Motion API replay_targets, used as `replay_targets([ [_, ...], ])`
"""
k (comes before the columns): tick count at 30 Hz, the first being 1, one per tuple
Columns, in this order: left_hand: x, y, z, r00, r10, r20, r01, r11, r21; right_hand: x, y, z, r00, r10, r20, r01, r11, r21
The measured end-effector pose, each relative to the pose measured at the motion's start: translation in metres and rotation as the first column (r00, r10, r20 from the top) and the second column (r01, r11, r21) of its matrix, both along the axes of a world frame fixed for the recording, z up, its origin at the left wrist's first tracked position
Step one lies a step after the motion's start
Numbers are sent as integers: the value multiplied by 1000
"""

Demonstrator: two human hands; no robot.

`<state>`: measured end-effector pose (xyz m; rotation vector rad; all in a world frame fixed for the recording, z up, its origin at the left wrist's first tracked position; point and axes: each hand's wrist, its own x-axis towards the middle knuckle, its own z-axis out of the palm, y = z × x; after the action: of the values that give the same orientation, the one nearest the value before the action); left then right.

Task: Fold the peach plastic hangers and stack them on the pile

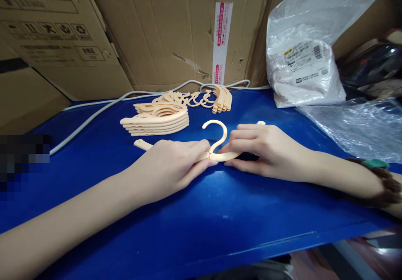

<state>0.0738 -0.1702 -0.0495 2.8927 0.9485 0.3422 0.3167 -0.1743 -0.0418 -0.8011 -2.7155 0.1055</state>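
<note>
Hanger (216,144), peach plastic, lies flat on the blue table (201,229) between your two hands, hook pointing up and away from you toward the boxes. That position keeps the hook clear of your fingers and the arms pressed against a firm surface.

Largest first: the cardboard boxes (163,37) stand as a wall along the far edge of the table, so nothing can slide off the back. The table itself gives you a broad bare patch in front. A clear plastic bag (301,62) with a printed label leans against the boxes at far right, well apart from the work. A grey cable (94,114) runs along the back of the table, behind the stock.

A stack of folded hangers (157,121) sits just beyond your left hand, laid one on another with edges aligned, within easy reach. Behind it a smaller cluster of hanger parts (213,98) lies near the boxes.

Your left hand (169,167) is closed down over the hanger's left arm, of which only the tip shows past the knuckles. Your right hand (266,150) pinches the right arm near the hook base, fingers curled over it. Both hands meet at the centre joint, where the grip bears on the pivot. A hair tie (377,175) sits on your right wrist.
</note>
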Motion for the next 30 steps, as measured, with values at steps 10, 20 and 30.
replay_targets([
  [10,5,-2,5,998,48,-43,-49,999,-3,-1,-1,2,992,-117,-45,124,969,212],
  [20,2,0,-1,999,39,-12,-39,999,25,0,-2,1,993,-105,-56,114,974,198],
  [30,1,0,-2,999,38,-16,-37,999,13,0,-3,0,991,-108,-83,117,987,113],
])
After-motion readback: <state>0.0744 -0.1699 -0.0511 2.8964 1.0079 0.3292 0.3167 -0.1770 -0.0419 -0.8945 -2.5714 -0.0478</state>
